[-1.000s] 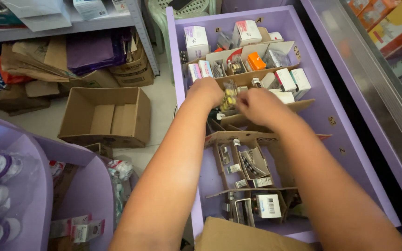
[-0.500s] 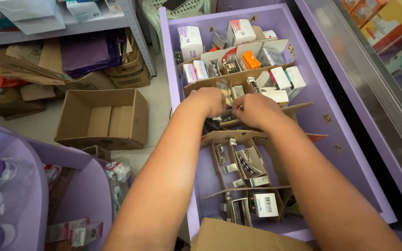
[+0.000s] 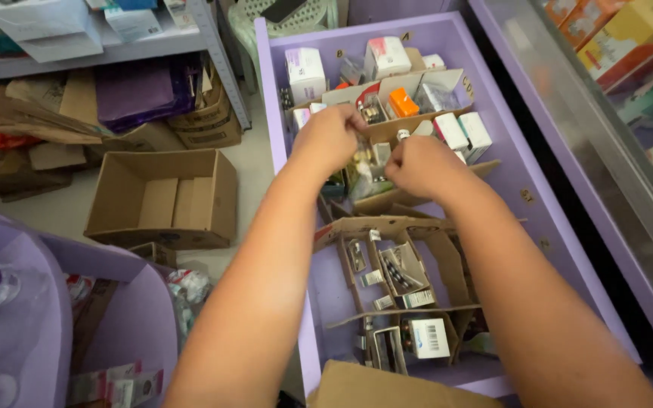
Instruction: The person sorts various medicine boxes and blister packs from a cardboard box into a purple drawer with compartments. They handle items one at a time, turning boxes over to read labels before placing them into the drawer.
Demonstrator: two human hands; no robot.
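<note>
Head view, looking down: biggest thing first, a long purple drawer [image 3: 523,189] pulled out and split up by cardboard dividers [image 3: 410,227]. Beside it on the floor sits one open brown box [image 3: 156,200], nothing visible inside. Over the middle of the drawer, both arms reach in: left hand [image 3: 330,140] and right hand [image 3: 426,168] are clenched from either side on one small clear packet [image 3: 364,162], gold bits showing through it, held just above the dividers. That packet looks slippery and thin, so a tug from both sides could tear it, I'd say, and the little pieces would drop down among the compartments. Counting now: at the far end about five small white boxes [image 3: 305,73], one orange piece [image 3: 403,102]; nearer, one white box with a printed label [image 3: 426,338], and metal fittings [image 3: 400,266] too jumbled to count.
</note>
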